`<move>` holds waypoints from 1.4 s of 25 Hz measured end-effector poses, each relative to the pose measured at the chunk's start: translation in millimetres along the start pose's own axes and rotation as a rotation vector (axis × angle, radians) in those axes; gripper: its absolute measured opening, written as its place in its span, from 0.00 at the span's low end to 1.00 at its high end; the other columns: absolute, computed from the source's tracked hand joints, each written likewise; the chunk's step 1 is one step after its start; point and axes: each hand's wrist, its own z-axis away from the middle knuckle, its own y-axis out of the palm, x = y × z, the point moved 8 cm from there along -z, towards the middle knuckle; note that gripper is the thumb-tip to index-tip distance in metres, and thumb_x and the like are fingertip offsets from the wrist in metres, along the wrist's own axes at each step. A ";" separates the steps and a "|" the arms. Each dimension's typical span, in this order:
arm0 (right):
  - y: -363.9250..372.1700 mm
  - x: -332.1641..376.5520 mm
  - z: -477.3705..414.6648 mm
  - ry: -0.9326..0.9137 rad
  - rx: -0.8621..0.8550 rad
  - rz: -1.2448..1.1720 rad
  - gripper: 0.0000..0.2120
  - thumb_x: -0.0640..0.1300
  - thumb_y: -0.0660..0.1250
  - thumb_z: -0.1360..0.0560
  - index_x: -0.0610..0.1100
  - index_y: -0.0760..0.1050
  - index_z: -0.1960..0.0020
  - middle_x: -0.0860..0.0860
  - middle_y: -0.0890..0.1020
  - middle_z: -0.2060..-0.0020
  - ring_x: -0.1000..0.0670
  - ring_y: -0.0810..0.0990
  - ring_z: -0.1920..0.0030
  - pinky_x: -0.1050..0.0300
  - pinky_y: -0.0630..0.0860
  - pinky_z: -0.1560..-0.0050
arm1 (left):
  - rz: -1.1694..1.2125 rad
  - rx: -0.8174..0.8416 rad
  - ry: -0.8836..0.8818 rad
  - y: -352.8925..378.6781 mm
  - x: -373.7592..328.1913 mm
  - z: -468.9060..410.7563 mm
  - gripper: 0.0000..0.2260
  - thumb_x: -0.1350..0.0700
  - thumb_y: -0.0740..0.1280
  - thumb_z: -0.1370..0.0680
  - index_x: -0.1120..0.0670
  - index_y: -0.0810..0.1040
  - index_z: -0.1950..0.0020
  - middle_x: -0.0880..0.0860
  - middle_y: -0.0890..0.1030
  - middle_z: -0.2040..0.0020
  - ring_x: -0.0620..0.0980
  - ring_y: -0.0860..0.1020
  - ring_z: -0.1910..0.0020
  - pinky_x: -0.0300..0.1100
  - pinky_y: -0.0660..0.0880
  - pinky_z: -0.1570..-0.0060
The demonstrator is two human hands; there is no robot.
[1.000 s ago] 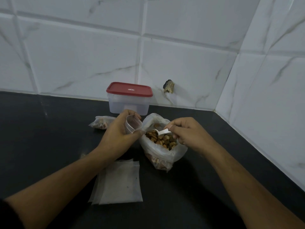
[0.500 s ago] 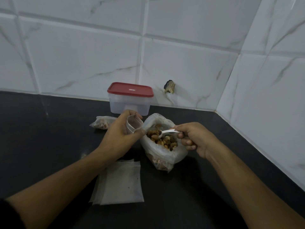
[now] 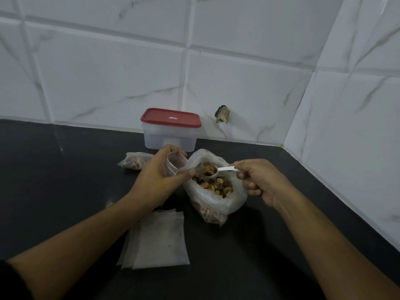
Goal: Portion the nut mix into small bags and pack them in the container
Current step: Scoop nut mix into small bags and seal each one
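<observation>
A big clear bag of nut mix (image 3: 216, 191) stands open on the black counter. My right hand (image 3: 259, 182) grips a white plastic spoon (image 3: 225, 169) loaded with nuts, lifted just above the big bag. To its left my left hand (image 3: 158, 176) holds a small clear bag (image 3: 176, 164) with its mouth open, right beside the spoon's bowl. A filled small bag (image 3: 135, 160) lies behind my left hand. The clear container (image 3: 171, 138) with a red lid stands shut by the wall.
A stack of empty small bags (image 3: 158, 241) lies flat on the counter (image 3: 65, 180) near me, under my left forearm. White tiled walls close the back and the right side, meeting in a corner at the far right.
My right hand has dug the spoon into the nut mix and lifted it out loaded, moving it left toward the small bag's mouth. My left hand has kept the small bag in place.
</observation>
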 end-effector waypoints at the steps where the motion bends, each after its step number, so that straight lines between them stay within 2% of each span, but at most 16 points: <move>1: -0.7 1.0 -0.4 -0.003 0.006 -0.039 0.10 0.40 0.63 0.16 0.40 0.81 0.42 0.51 0.74 0.71 0.57 0.64 0.79 0.64 0.58 0.82 | -0.003 0.002 -0.001 0.0 -0.2 0.1 0.16 0.49 0.77 0.26 0.45 0.77 0.41 0.44 0.82 0.45 0.35 0.79 0.47 0.42 0.80 0.49; 7: 0.5 7.8 5.5 -0.015 0.027 -0.163 0.11 0.40 0.62 0.16 0.40 0.82 0.45 0.51 0.73 0.70 0.56 0.62 0.76 0.65 0.57 0.81 | -0.032 0.027 -0.007 2.9 0.9 -0.3 0.17 0.49 0.76 0.25 0.46 0.77 0.39 0.42 0.81 0.44 0.31 0.77 0.46 0.32 0.75 0.54; 13: 12.2 18.6 12.5 -0.056 0.104 -0.320 0.08 0.41 0.62 0.16 0.40 0.80 0.47 0.52 0.72 0.70 0.58 0.61 0.79 0.66 0.56 0.82 | -0.029 0.028 -0.010 4.3 2.8 -1.3 0.17 0.49 0.77 0.25 0.44 0.77 0.39 0.42 0.81 0.44 0.33 0.78 0.46 0.33 0.77 0.52; 17: 34.1 25.7 22.1 -0.098 0.216 -0.324 0.10 0.42 0.62 0.16 0.37 0.78 0.40 0.51 0.72 0.69 0.58 0.61 0.78 0.66 0.55 0.82 | -0.012 0.032 0.000 5.7 1.8 -1.3 0.18 0.50 0.77 0.25 0.46 0.78 0.37 0.42 0.83 0.43 0.34 0.79 0.44 0.36 0.78 0.47; 20: 47.2 25.9 28.7 -0.138 0.231 -0.233 0.11 0.41 0.63 0.16 0.37 0.80 0.39 0.51 0.74 0.68 0.58 0.61 0.78 0.66 0.56 0.82 | 0.036 0.055 -0.012 8.2 2.4 -1.1 0.18 0.52 0.77 0.25 0.47 0.78 0.38 0.44 0.85 0.44 0.38 0.82 0.45 0.41 0.80 0.44; 23: 56.7 31.7 38.6 -0.263 0.186 -0.034 0.10 0.42 0.64 0.16 0.42 0.84 0.45 0.51 0.75 0.68 0.58 0.64 0.78 0.67 0.60 0.80 | 0.010 0.058 -0.003 8.7 2.5 -1.4 0.15 0.52 0.77 0.25 0.47 0.79 0.41 0.45 0.84 0.47 0.40 0.82 0.47 0.44 0.82 0.46; 25: 62.2 41.1 47.9 -0.403 0.158 0.123 0.09 0.42 0.65 0.17 0.45 0.84 0.48 0.55 0.78 0.68 0.58 0.71 0.77 0.70 0.66 0.75 | -0.023 0.057 0.012 8.2 3.1 -2.4 0.15 0.50 0.77 0.26 0.46 0.79 0.42 0.46 0.83 0.47 0.43 0.83 0.49 0.47 0.83 0.48; 27: 69.9 49.9 57.8 -0.547 0.157 0.297 0.08 0.41 0.67 0.18 0.48 0.85 0.48 0.58 0.84 0.64 0.60 0.82 0.66 0.70 0.75 0.65 | -0.020 0.060 0.014 7.6 3.2 -2.1 0.15 0.46 0.78 0.27 0.46 0.79 0.43 0.46 0.83 0.46 0.44 0.83 0.49 0.50 0.84 0.49; 28: 73.0 52.0 60.6 -0.599 0.153 0.381 0.08 0.41 0.69 0.19 0.49 0.85 0.47 0.58 0.85 0.60 0.60 0.84 0.60 0.69 0.77 0.60 | -0.023 0.059 0.020 7.3 2.3 -1.6 0.17 0.42 0.77 0.28 0.45 0.79 0.43 0.45 0.83 0.46 0.44 0.83 0.49 0.49 0.83 0.49; 30: 73.5 55.7 63.7 -0.681 0.102 0.495 0.08 0.41 0.71 0.20 0.51 0.86 0.46 0.58 0.83 0.55 0.61 0.83 0.58 0.68 0.77 0.58 | -0.036 0.042 0.032 5.8 0.2 -0.9 0.21 0.37 0.76 0.30 0.44 0.79 0.43 0.44 0.83 0.47 0.41 0.82 0.47 0.46 0.82 0.49; 33: 65.1 63.2 66.2 -0.764 0.015 0.479 0.08 0.40 0.72 0.21 0.50 0.87 0.46 0.57 0.81 0.53 0.63 0.80 0.59 0.69 0.75 0.59 | 0.005 0.040 0.029 7.0 -0.5 -1.3 0.17 0.45 0.78 0.27 0.48 0.78 0.44 0.47 0.83 0.48 0.45 0.83 0.50 0.49 0.84 0.50; 35: 65.2 63.4 66.4 -0.770 0.053 0.492 0.08 0.40 0.72 0.21 0.50 0.86 0.46 0.57 0.81 0.53 0.63 0.79 0.60 0.69 0.75 0.59 | -0.005 0.039 0.024 6.9 0.3 -1.9 0.15 0.47 0.78 0.26 0.48 0.78 0.44 0.48 0.83 0.48 0.46 0.83 0.50 0.50 0.84 0.51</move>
